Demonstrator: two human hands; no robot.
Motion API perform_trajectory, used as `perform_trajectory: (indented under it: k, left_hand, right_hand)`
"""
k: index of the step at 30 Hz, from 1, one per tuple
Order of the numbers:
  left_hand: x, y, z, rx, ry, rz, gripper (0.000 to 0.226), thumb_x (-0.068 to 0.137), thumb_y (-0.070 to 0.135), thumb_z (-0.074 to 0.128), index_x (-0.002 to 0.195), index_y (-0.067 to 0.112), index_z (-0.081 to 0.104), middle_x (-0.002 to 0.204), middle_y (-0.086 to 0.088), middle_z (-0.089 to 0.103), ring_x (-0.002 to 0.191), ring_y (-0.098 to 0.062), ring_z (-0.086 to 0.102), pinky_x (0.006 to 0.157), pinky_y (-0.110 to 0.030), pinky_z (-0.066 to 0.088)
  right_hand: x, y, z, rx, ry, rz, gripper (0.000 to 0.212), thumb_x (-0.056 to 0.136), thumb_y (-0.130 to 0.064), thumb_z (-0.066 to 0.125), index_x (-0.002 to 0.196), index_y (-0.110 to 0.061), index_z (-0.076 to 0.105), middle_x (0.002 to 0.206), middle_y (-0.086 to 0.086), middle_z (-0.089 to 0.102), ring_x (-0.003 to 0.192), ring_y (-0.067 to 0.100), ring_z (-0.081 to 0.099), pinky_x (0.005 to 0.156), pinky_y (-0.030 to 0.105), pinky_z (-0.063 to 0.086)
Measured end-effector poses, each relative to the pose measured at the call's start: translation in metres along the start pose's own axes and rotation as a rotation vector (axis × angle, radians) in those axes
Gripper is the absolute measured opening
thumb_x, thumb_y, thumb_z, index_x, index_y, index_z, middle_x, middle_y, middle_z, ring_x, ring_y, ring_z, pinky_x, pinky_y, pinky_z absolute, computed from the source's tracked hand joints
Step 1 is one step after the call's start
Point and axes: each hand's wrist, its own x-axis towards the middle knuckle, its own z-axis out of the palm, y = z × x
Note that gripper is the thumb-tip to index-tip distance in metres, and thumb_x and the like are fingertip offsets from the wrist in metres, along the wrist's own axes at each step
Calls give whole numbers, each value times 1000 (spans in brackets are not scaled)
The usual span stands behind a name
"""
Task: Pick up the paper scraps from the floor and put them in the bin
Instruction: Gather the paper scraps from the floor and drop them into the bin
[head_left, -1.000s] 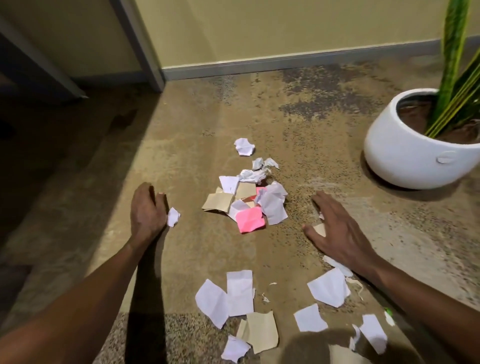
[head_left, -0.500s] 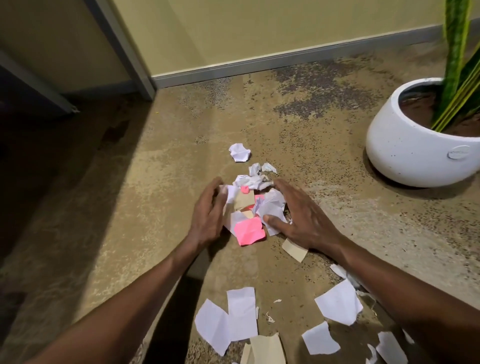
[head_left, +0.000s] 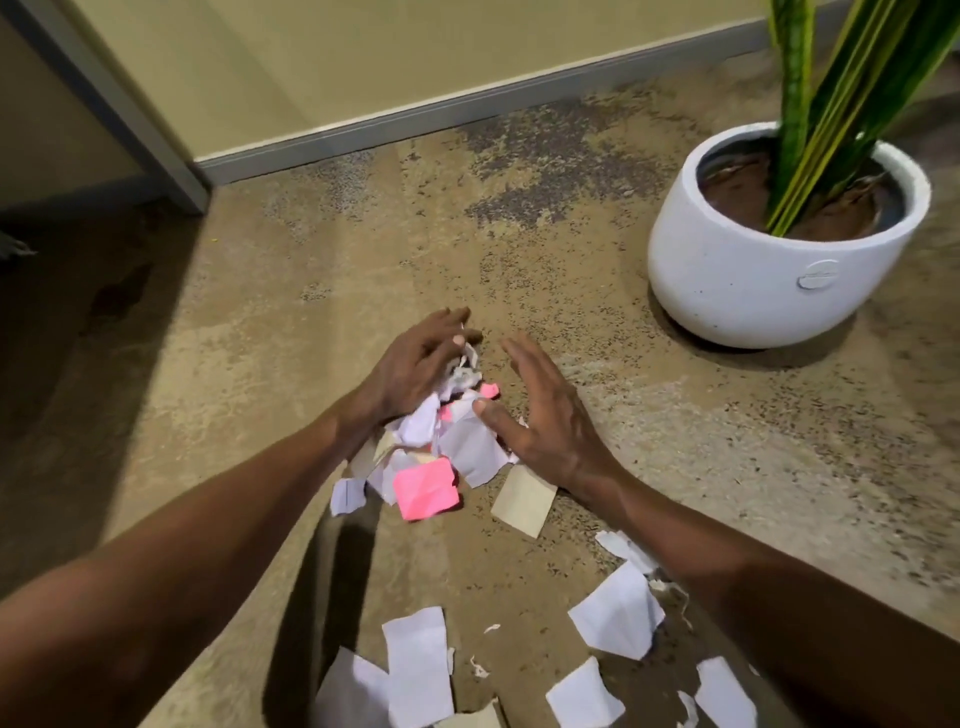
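Flanking a heap of paper scraps (head_left: 447, 441) at the centre of the frame, 2 bare hands rest low over the speckled brown floor (head_left: 291, 332). The left hand (head_left: 415, 369) lies on the heap's left side, its fingers curled over crumpled white pieces at the top of the heap; whether it grips them cannot be told. The right hand (head_left: 540, 415) stands just right of the heap, spread wide and flat, its thumb touching a white scrap. A pink note (head_left: 425, 491) lies at the heap's lower edge, and a tan scrap (head_left: 522, 500) lies just beside it, below the right wrist. More loose white scraps (head_left: 418, 665) are scattered along the lower edge of the frame, well apart from the heap, some beneath the right forearm. A white plant pot (head_left: 753, 280) with striped green leaves stands at the upper right. A grey skirting board (head_left: 415, 124) runs along the wall across the upper frame. No bin is visible.
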Motion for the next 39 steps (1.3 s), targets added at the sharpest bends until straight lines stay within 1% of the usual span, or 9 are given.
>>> perform_trajectory:
  k: [7,11,16,20,23,29,32,36,39]
  left_hand:
    - [-76,59,35,-40,49,54,38,102,21,40,131,10,62,146,7,44,136,-3,38,112,-21,31]
    - [-121,102,52,-142,111,75,29,105,15,42,127,19,60,140,11,53,124,0,51,101,-18,39]
    - [-164,115,58,-164,203,-105,36,103,43,42,74,31,60,74,18,67,69,8,59,66,-33,52]
    - [-154,68,18,64,563,-371,18,97,27,55,110,27,67,111,9,70,103,-4,61,93,-21,45]
    - [-147,43,10,299,359,-462,41,98,27,56,130,3,55,135,-20,52,130,-37,45,108,-41,34]
    - [-148,94,40,-313,450,-268,33,93,55,55,87,30,76,82,14,76,76,-5,72,67,-18,50]
    - [-120,89,32,-211,471,-229,33,98,48,52,107,26,74,105,11,74,98,-3,67,81,-19,49]
    - [-93,68,34,73,127,-216,43,103,34,47,137,10,56,150,-7,46,141,-20,37,114,-32,29]
    - [-109,78,46,13,187,-140,31,100,20,54,127,11,67,143,-5,55,135,-15,48,112,-31,39]
  right_hand:
    - [-11,-17,-13,9,-119,-19,53,96,-43,48,144,-20,46,142,3,54,128,18,50,108,42,43]
    - [-48,-23,-26,57,-186,-93,43,93,-25,55,135,-20,59,134,-5,61,124,7,54,104,16,41]
    - [-92,-9,-55,143,-222,21,29,92,-17,58,112,-23,76,120,-12,70,115,1,63,93,7,47]
    - [-89,-8,-80,136,-96,48,22,94,-15,62,107,-24,78,109,-16,73,96,-4,69,81,15,55]
    - [-71,-8,-90,4,-136,25,25,95,-25,63,117,-24,72,116,-13,71,99,-4,65,78,-1,44]
    - [-77,22,-75,-256,-285,-11,56,96,-36,57,148,-20,45,160,-4,31,147,14,28,116,25,21]
    - [-80,32,-72,-200,-229,-31,52,95,-36,54,145,-24,48,158,-8,34,146,9,27,118,28,20]
    - [-76,34,-75,-121,-202,-7,43,98,-28,57,141,-26,54,155,-12,40,143,6,32,114,27,23]
    - [-75,30,-75,-104,-215,24,44,97,-24,57,141,-22,53,155,-9,40,144,10,32,116,28,24]
